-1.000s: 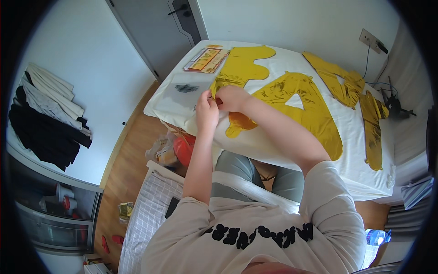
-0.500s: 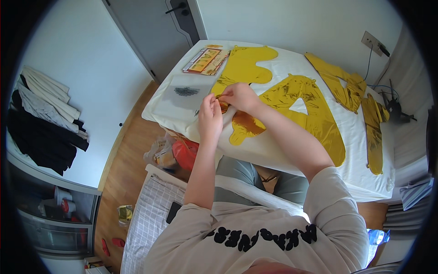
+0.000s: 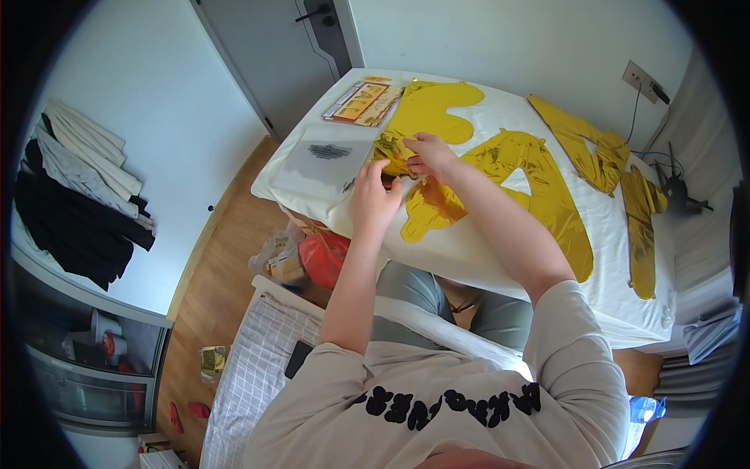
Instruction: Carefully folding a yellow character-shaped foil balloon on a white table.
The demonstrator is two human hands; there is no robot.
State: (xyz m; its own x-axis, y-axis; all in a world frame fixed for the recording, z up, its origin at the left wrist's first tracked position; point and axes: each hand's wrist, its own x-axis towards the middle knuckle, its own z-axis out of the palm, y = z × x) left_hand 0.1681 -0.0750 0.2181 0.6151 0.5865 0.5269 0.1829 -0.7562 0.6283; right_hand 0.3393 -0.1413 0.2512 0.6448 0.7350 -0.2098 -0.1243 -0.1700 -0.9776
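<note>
A flat, gold foil balloon [image 3: 433,109] with rounded lobes lies on the white-covered table [image 3: 476,254], its near end crumpled and lifted between my hands. My right hand [image 3: 432,158] is closed, pinching the wrinkled foil from the right. On the left, my left hand [image 3: 375,197] curls its fingers and thumb round the lower edge of the foil. What lies inside its grip is partly hidden. Just right of my hands is the balloon's reddish-reflecting lower part [image 3: 437,205]. A larger A-shaped foil balloon [image 3: 547,219] lies flat beyond my right forearm.
Two more gold foil balloons, one folded [image 3: 586,144] and one narrow [image 3: 642,234], lie at the table's right. A printed packet [image 3: 363,104] and a clear plastic bag [image 3: 312,160] lie at the left. Cables hang from a wall socket [image 3: 644,82]. A red bag [image 3: 324,258] stands below the table.
My hands have moved apart from their close pinch, the right one up and to the right. Gold foil now shows stretched and crumpled between them. The view has shifted slightly.
</note>
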